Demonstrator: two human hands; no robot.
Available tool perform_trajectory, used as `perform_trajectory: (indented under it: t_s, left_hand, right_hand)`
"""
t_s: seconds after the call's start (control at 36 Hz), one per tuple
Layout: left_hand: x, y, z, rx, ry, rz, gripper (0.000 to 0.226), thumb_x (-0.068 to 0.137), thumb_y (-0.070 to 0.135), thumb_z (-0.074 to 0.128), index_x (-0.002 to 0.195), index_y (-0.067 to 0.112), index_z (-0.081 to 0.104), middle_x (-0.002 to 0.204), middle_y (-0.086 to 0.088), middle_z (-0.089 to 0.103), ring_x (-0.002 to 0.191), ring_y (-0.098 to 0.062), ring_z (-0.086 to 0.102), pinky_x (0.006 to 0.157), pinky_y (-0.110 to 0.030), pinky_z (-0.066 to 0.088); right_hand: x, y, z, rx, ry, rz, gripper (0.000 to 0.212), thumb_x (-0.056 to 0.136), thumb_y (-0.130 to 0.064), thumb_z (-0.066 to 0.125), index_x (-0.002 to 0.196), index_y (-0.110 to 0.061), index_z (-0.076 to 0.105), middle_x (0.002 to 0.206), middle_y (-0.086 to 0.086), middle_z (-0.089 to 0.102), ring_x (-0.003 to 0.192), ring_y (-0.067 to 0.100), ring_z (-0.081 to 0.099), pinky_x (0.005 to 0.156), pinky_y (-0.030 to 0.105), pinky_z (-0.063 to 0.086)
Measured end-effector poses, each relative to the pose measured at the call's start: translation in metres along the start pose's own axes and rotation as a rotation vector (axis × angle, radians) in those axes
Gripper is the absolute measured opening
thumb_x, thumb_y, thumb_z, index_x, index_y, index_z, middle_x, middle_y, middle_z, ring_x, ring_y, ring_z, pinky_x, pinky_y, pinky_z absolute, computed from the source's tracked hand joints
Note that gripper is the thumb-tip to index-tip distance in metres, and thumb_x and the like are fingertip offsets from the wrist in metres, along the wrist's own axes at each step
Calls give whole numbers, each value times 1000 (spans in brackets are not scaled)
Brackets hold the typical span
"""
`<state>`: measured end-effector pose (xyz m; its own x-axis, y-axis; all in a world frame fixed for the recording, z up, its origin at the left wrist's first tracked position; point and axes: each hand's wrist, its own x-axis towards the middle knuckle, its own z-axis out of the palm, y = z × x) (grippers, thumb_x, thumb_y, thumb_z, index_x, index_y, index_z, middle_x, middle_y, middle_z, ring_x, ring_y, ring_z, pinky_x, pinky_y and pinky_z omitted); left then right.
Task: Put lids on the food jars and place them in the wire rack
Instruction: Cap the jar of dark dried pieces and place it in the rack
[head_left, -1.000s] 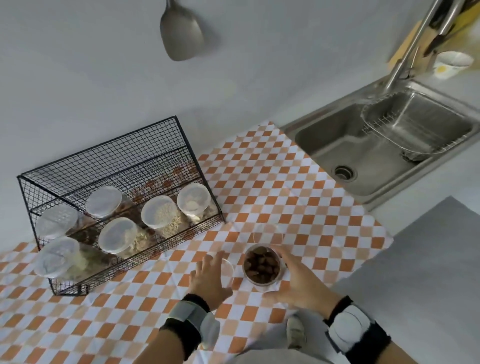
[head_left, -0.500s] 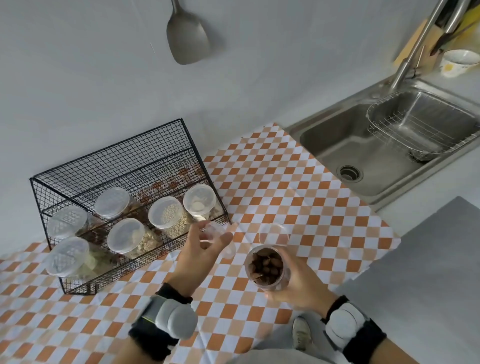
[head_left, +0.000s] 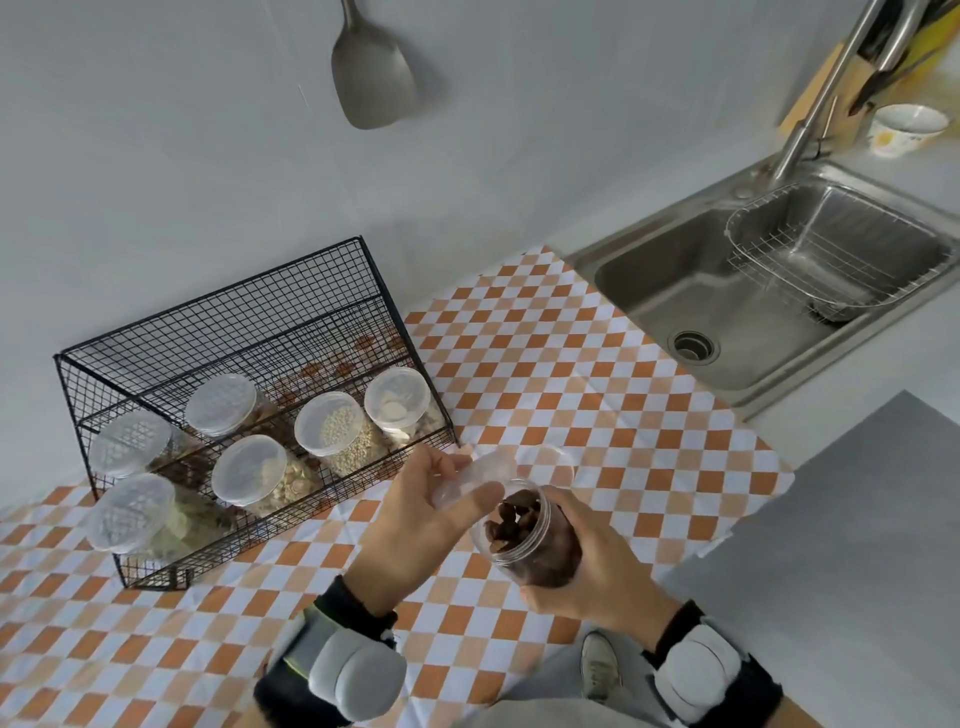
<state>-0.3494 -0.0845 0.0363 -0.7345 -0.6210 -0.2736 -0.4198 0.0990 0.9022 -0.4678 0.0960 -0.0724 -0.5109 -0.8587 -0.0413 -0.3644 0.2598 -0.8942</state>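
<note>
Right hand (head_left: 587, 561) was wrapped around an open clear jar (head_left: 530, 540) of dark brown chunks, fingers curled on its side, jar tipped toward the left and lifted off the counter. Left hand (head_left: 415, 519) was pinching a clear lid (head_left: 470, 480) between thumb and fingers, held right at the jar's mouth, edge touching or nearly so, honestly too blurry to tell. Both wrists had grey and black bands on.

Just past the fingertips, another clear lid or empty container (head_left: 545, 465) sat on the orange and white checkered cloth (head_left: 545, 364). Off to the left of the left hand was the black wire rack (head_left: 218, 332), already holding six lidded jars (head_left: 332, 431) lying tilted in two rows. Farther out to the right of the right hand, the steel sink (head_left: 727, 322) with a wire basket (head_left: 831, 249) in it. A metal spatula (head_left: 371, 78) hung on the wall above.
</note>
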Motion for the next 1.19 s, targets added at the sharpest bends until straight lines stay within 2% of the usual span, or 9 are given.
perform_trajectory:
  t_s: [0.11,0.31,0.42,0.56,0.67,0.81,0.94,1.08,1.19]
  left_hand:
    - [-6,1,6,31,-65,4,68,63,61,88,108,25,51,116,3,65,100,-11,67,76,-19,53]
    - [-10,3,11,10,-87,-7,78,58,66,86,117,44,40,125,12,55,112,-10,64,81,-25,59]
    - [-14,4,12,48,-104,-3,79,64,56,83,127,42,37,128,14,52,114,-9,62,84,-25,59]
    - [-19,8,15,50,-113,-12,83,66,55,78,133,37,33,123,16,49,107,-5,63,69,-12,54]
    - [-20,9,14,124,-131,-6,80,71,58,75,135,43,31,124,9,46,108,-4,59,68,-11,53]
    - [-19,11,10,241,-152,26,68,90,43,72,145,41,33,132,4,39,118,-10,48,69,-7,46]
    - [-20,16,9,334,-198,85,53,96,49,61,142,50,35,137,16,41,106,8,51,70,-2,44]
    - [-20,16,5,428,-179,133,41,97,55,55,133,43,41,129,10,51,99,9,51,68,-3,46]
    - [-22,16,4,438,-164,138,56,77,77,44,124,47,43,116,17,55,96,17,53,70,-6,44]
  right_hand:
    - [-1,-10,-3,-22,27,-24,85,65,-47,88,138,-43,45,126,-20,60,118,11,60,96,34,56]
    - [-1,-19,-4,-36,27,-25,84,65,-52,87,137,-44,45,126,-27,59,117,4,60,96,27,56]
    - [-1,-18,-1,2,27,6,90,66,-52,87,144,-35,44,132,-22,59,120,7,61,96,28,58]
    - [-1,-22,-1,-12,32,32,94,65,-57,87,145,-42,39,132,-27,55,119,3,59,96,24,57]
    - [-1,-25,-1,-48,22,31,93,65,-64,83,144,-48,36,134,-28,53,120,3,58,98,22,56]
    - [0,-33,-3,-83,19,1,88,65,-64,82,139,-54,35,133,-30,52,119,0,57,99,18,53]
    - [4,-51,-10,-152,11,-41,87,64,-62,80,140,-52,39,129,-29,57,115,-4,57,98,14,50]
    - [7,-59,-15,-196,3,-80,88,63,-62,80,142,-46,42,127,-28,60,113,-2,58,95,16,52]
    - [5,-62,-14,-209,1,-105,90,64,-65,78,143,-48,40,124,-27,61,110,-1,59,93,21,55]
